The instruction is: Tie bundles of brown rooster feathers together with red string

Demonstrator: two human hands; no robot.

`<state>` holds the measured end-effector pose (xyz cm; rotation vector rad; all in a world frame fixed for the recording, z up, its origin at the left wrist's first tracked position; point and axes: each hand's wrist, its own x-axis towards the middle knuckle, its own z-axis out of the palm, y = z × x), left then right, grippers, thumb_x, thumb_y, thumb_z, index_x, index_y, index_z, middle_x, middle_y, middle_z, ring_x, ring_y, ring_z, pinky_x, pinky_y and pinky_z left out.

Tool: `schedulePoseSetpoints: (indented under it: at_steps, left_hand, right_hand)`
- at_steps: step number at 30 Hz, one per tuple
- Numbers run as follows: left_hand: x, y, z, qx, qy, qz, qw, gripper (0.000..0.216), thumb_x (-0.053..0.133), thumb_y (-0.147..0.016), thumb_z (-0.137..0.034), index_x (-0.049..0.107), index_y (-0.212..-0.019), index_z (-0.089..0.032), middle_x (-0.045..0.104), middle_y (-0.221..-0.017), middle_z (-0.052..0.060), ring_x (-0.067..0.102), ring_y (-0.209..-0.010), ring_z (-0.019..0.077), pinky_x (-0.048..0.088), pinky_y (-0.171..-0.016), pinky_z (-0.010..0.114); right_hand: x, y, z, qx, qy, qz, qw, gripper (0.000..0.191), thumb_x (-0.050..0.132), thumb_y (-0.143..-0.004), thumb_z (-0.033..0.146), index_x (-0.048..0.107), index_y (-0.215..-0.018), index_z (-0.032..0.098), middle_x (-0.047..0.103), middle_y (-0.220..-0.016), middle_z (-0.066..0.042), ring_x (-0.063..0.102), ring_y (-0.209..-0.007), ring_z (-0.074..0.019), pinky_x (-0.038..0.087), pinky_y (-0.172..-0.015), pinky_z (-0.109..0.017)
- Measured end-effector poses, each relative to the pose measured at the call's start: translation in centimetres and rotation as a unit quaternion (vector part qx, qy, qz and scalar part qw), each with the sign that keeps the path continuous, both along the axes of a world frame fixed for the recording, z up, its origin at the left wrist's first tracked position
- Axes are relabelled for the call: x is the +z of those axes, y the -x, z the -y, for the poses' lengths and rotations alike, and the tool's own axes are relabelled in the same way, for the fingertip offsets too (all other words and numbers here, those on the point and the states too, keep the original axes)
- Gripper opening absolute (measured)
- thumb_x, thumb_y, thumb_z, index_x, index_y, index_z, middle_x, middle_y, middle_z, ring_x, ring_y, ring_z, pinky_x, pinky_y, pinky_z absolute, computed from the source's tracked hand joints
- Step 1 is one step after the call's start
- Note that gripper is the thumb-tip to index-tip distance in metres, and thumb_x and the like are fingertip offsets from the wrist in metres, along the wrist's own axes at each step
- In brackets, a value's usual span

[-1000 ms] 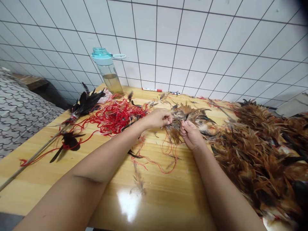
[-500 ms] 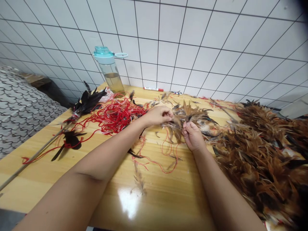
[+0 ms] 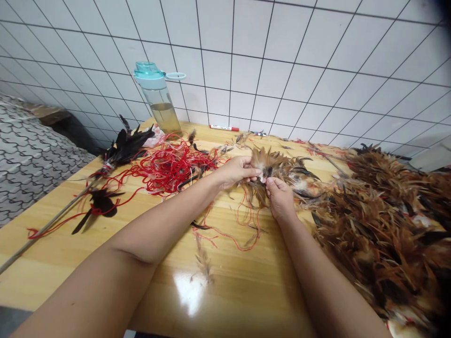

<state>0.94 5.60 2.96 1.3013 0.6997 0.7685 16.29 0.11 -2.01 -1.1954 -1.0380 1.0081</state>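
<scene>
My left hand and my right hand meet over the middle of the wooden table. Both are closed in a pinch on a small bunch of brown feathers that fans upward between them. Thin red string trails down from the bunch onto the table. A large heap of brown and black feathers lies just right of my right hand.
A tangle of red string lies left of my hands. A thin stick with black feathers tied on runs to the left edge. A water bottle and a red marker stand by the tiled wall.
Both hands have lifted the feather bunch slightly and drawn closer together. The bunch now fans out above my fingers.
</scene>
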Motion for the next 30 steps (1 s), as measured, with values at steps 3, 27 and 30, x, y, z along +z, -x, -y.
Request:
schedulePoseSetpoints:
  at_steps: [3,27,30]
  left_hand:
    - [-0.1,-0.6,0.6,0.028,-0.030,-0.035,0.999,0.019,0.071,-0.067,-0.019,0.055,-0.074,-0.011,0.057,-0.060,-0.002,0.051,-0.054,0.0062,0.037,-0.053,0.019]
    - [0.0,1.4,-1.3,0.120,-0.257,-0.178,0.942,0.009,0.059,-0.072,-0.016,0.060,-0.081,-0.013,0.056,-0.068,-0.002,0.050,-0.060,0.0073,0.039,-0.059,0.019]
    - [0.1,2.0,-1.5,0.027,-0.303,-0.255,0.918,0.009,0.059,-0.071,-0.016,0.064,-0.078,-0.013,0.060,-0.068,-0.001,0.051,-0.062,0.0085,0.039,-0.062,0.020]
  right_hand:
    - [-0.1,0.1,0.0,-0.001,0.003,0.016,1.000,0.032,0.066,-0.067,0.049,0.058,-0.063,0.019,0.042,-0.051,0.006,0.032,-0.047,-0.0078,0.024,-0.045,-0.023]
    - [0.2,-0.1,0.1,0.021,-0.003,-0.008,1.000,0.034,0.060,-0.073,0.053,0.052,-0.068,0.020,0.037,-0.051,0.006,0.029,-0.046,-0.0081,0.019,-0.044,-0.023]
    - [0.3,-0.1,0.1,0.026,0.000,-0.006,1.000,0.034,0.061,-0.073,0.053,0.052,-0.069,0.020,0.035,-0.050,0.007,0.028,-0.045,-0.0079,0.017,-0.044,-0.023]
